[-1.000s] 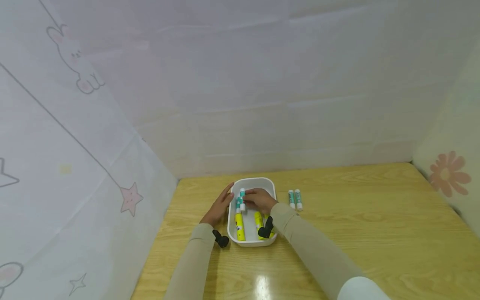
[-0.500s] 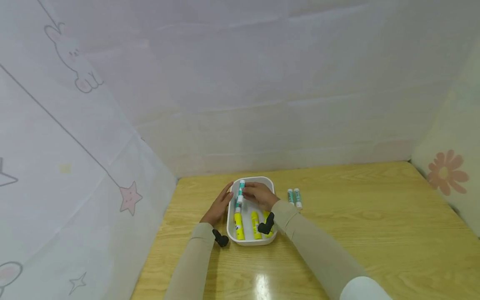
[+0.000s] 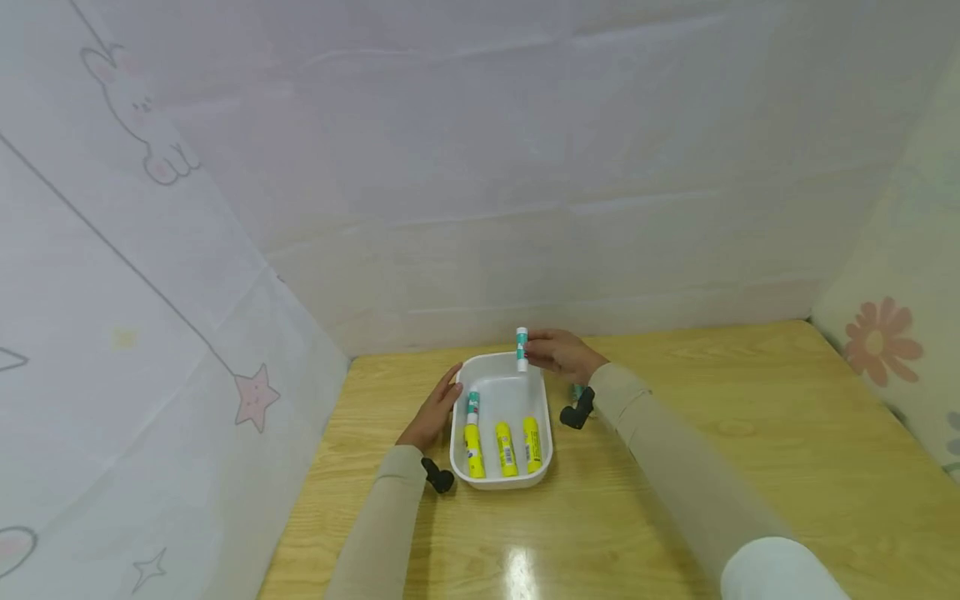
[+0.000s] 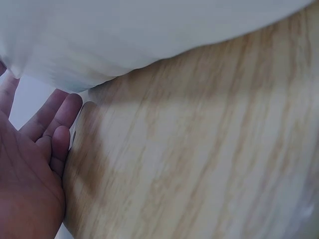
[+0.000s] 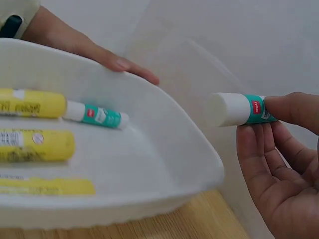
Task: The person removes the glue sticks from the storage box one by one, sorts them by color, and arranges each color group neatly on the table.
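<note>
teal tube (image 3: pixel 577 392) on table (image 3: pixel 720 467), mostly hidden

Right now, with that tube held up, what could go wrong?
The right hand pinches a teal tube between thumb and fingers, so it might slip. Lowered carelessly, it could clip the rim of the white tray. The left hand, touching its edge, could tip it and roll the yellow tubes.

Smooth, plastic-looking glue stick (image 5: pixel 234 108), yellow tubes (image 3: pixel 506 450) and tray (image 3: pixel 502 404) are seen at a wood-grained table (image 3: pixel 787 417) with a glossy, light-catching top, amid matt cloth sleeves (image 3: pixel 686 475) and a creased wall sheet (image 3: pixel 465 167).
</note>
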The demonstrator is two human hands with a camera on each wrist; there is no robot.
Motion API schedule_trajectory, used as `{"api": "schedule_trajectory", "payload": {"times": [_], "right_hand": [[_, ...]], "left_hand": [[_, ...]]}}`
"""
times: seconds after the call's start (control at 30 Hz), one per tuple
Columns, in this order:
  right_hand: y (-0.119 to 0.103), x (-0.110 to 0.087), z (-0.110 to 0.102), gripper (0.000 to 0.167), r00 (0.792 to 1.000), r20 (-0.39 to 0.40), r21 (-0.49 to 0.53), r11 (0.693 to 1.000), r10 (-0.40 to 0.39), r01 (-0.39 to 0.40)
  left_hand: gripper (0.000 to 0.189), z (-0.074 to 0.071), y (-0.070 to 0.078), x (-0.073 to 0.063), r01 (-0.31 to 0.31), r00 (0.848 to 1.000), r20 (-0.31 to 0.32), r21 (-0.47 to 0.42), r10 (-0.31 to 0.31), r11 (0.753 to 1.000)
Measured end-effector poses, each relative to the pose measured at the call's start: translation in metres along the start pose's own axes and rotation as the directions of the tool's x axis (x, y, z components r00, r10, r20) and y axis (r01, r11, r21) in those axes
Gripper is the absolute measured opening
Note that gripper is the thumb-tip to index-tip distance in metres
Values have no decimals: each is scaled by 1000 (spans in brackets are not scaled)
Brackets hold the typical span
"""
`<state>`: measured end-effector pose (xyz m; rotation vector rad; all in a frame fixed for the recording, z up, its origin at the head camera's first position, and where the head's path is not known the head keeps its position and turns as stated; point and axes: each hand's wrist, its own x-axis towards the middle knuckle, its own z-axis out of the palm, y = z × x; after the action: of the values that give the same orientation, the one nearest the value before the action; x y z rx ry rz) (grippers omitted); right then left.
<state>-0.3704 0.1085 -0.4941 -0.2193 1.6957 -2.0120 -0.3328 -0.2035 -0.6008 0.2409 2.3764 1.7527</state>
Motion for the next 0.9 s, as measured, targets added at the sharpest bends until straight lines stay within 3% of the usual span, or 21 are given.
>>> {"api": "schedule_trajectory", "payload": {"times": [0.3,0.43,0.7,0.9], "right_hand": [[1,-25,-70,58,998,-59,-120,992,38,-45],[8,-35,-91,58,994,-88,-144,987,61,-73],[29,-51,-115,58,979,-155,-219,962,131,-163],[41,-56,-122,58,958,-219,-333,909,185,-252]], "left_hand": [[58,-7,-2,2,26,999,20,9,-26,1000],[56,-7,7,0,40,999,30,11,-41,999],[54,0,0,5,44,999,21,2,-44,999],[55,2,3,6,44,999,19,-5,-44,999]]}}
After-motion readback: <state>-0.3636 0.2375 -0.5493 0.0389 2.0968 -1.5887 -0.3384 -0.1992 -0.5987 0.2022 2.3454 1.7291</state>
